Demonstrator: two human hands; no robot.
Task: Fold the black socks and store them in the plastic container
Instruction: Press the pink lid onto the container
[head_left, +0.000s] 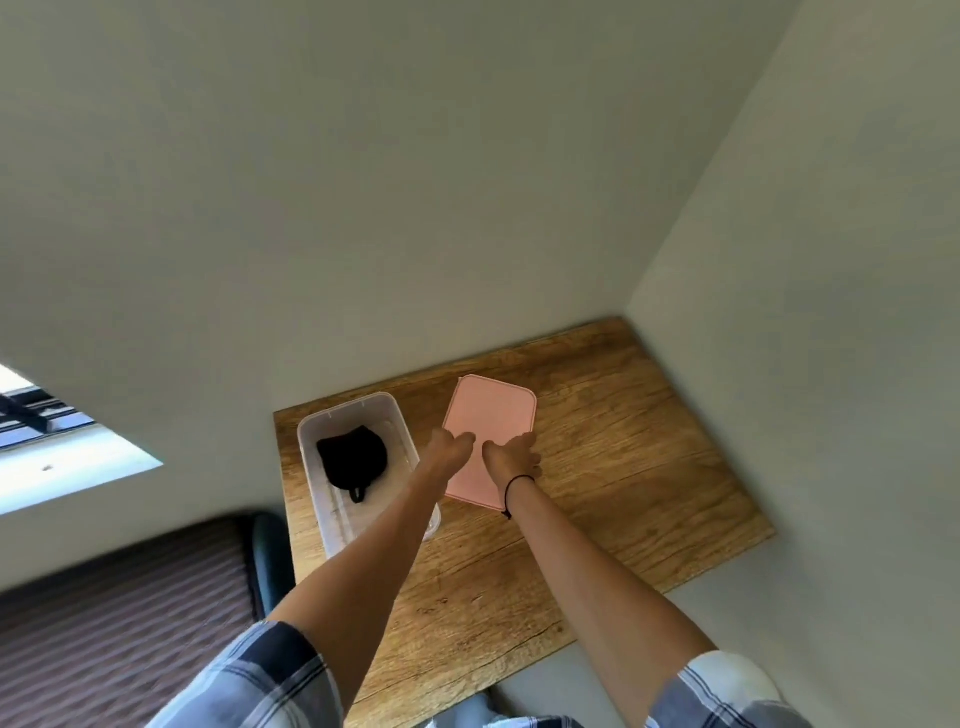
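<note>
A clear plastic container (322, 431) stands uncovered at the left of the wooden table (623, 467). Folded black socks (352, 457) lie bundled inside it, toward its far end. Just to its right a pink lid (491, 410) lies flat on the table. My left hand (448, 453) reaches over the container's right rim and grips the lid's left edge, thumb on top. My right hand (515, 457) has its fingers curled over the lid's near right edge. A black band circles the right wrist.
The table sits in a corner, with walls (779, 260) close behind it and to the right. A dark chair (270, 556) stands at the table's left edge over a striped floor. Bare wood lies on the near and right parts of the table.
</note>
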